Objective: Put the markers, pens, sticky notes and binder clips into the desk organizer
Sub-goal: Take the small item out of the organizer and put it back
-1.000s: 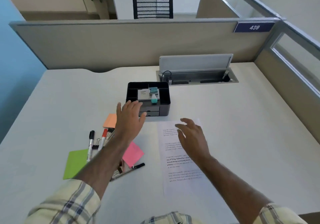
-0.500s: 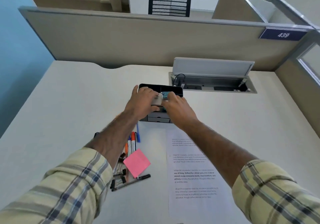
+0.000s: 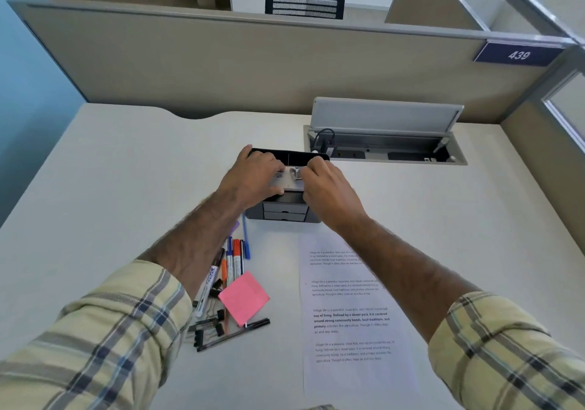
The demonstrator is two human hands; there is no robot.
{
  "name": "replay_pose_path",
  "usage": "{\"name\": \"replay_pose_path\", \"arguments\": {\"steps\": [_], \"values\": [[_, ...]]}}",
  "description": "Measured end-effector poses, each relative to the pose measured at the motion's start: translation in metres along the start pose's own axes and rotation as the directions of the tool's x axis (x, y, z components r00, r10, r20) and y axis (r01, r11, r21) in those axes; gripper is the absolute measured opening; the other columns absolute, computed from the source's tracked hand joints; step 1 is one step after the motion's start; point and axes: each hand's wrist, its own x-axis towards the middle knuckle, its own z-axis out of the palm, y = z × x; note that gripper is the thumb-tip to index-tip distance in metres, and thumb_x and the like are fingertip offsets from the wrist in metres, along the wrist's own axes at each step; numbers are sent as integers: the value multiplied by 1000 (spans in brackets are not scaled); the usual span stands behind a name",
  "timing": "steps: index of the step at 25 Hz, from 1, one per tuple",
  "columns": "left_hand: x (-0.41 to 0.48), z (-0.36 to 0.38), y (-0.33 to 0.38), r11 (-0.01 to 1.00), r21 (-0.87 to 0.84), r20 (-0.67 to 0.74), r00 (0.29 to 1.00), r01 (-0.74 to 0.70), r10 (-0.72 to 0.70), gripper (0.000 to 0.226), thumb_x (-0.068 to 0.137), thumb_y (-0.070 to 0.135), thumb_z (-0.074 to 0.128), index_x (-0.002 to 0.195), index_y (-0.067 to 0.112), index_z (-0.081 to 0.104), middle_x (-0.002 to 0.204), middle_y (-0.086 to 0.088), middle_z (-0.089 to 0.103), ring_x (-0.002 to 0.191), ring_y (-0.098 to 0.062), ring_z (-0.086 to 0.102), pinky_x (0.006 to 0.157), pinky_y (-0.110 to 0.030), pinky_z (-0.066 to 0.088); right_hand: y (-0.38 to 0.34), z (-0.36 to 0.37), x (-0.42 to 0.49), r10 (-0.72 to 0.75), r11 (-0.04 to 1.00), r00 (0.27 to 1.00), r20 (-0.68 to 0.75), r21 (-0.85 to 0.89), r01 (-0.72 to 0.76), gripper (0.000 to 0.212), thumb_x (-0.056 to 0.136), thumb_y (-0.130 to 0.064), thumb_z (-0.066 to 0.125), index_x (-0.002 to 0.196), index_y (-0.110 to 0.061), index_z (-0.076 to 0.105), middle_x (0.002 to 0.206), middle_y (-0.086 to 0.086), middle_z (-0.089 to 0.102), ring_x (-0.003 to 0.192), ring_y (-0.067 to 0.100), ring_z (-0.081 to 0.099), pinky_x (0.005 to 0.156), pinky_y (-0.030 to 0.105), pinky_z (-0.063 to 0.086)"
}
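Observation:
The black desk organizer stands mid-desk with two small drawers facing me. My left hand grips its left side, thumb against a white box in the top tray. My right hand clasps the right side, fingertips curled onto a small pale item in the tray. Left of the organizer's front lie several markers, a blue pen, a pink sticky-note pad, a black pen and several black binder clips. My left forearm hides part of this pile.
A printed sheet of paper lies under my right forearm. An open cable hatch with a raised lid sits behind the organizer to the right. A beige partition closes the desk's far edge and right side.
Both hands went from hovering short of the organizer to clasping its two sides. My view has shifted forward and down over the desk.

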Motion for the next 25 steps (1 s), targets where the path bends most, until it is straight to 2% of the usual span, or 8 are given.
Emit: {"name": "replay_pose_path", "arguments": {"steps": [3, 6, 10, 12, 14, 18, 23, 25], "values": [[-1, 0, -3, 999, -6, -8, 999, -44, 44, 57, 88, 48, 69, 138, 26, 55, 129, 2, 65, 123, -21, 55, 123, -46, 15, 1, -16, 6, 33, 999, 994, -109, 33, -30, 17, 87, 5, 62, 100, -5, 62, 98, 9, 56, 85, 25, 51, 73, 36, 47], [1, -4, -8, 997, -32, -17, 997, -74, 73, 53, 91, 44, 66, 139, 24, 55, 124, 0, 69, 117, -22, 61, 123, -47, 18, 4, -33, 10, 89, 994, 965, -247, 83, -71, 20, 85, 8, 61, 102, -2, 66, 98, 13, 59, 84, 29, 55, 75, 38, 49], [4, -14, -9, 989, -65, -91, 988, -130, 124, 36, 97, 35, 59, 129, 19, 64, 107, -1, 76, 88, -20, 65, 114, -41, 32, 10, -51, 10, 162, 982, 942, -294, 138, -126, 24, 87, 6, 61, 108, -1, 68, 105, 13, 64, 92, 32, 60, 80, 42, 51], [7, -20, -8, 989, -104, -136, 986, -109, 94, 33, 100, 34, 57, 125, 17, 67, 107, -3, 76, 86, -22, 65, 103, -39, 41, 14, -58, 8, 156, 982, 952, -264, 147, -120, 23, 92, 3, 59, 112, -2, 68, 108, 13, 65, 96, 32, 61, 80, 41, 52], [10, -23, -10, 980, -196, -166, 986, -20, -13, 33, 101, 37, 55, 124, 18, 68, 113, -2, 75, 96, -23, 66, 93, -38, 47, 16, -64, 7, 127, 983, 973, -190, 153, -99, 23, 95, 3, 58, 114, -4, 69, 111, 11, 63, 94, 30, 62, 73, 39, 55], [14, -18, -14, 907, -405, -137, 973, 117, -187, 26, 101, 33, 56, 118, 19, 71, 113, 2, 74, 98, -16, 64, 82, -31, 49, 13, -62, 14, 49, 987, 999, -9, 151, -47, 27, 96, 2, 59, 119, -9, 68, 117, 10, 60, 97, 29, 62, 71, 43, 59], [18, -9, -13, 820, -536, -117, 944, 201, -308, 30, 102, 36, 54, 121, 18, 70, 117, 2, 73, 101, -13, 62, 83, -28, 47, 2, -49, 39, 68, 990, 986, 152, 109, -85, 33, 101, -6, 52, 134, -11, 58, 127, 12, 63, 112, 30, 59, 88, 42, 54], [19, -8, -12, 808, -551, -102, 944, 209, -314, 32, 104, 32, 52, 125, 14, 69, 123, -2, 71, 108, -16, 62, 87, -26, 45, -1, -44, 50, 76, 992, 979, 188, 82, -93, 31, 99, -5, 54, 130, -9, 60, 124, 12, 65, 110, 31, 61, 89, 44, 53]]}}
